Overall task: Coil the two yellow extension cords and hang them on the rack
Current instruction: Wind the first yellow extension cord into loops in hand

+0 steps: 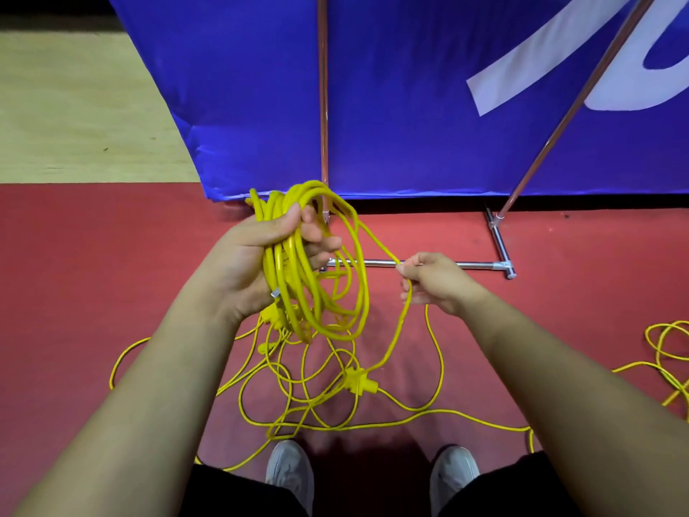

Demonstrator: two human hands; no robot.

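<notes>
Yellow extension cord [287,263] bunched in loose loops, left hand [253,255] gripping it, fingers curled right round the bundle, loops hanging below them. Right hand [436,281] pinches a single strand just beside, thumb and fingers closed on it; from those fingers it runs down to a yellow plug joint [359,382] amid slack spread over the red floor [559,330]. Chrome rack base [481,264] just beyond the right fingertips, second cord [667,348] well off to their right

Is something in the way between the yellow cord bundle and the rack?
Nothing visible stands between them: the left hand holds the bundle right in front of the rack pole. But the rest of the cord lies tangled on the floor, and the rack's top is out of view.
</notes>
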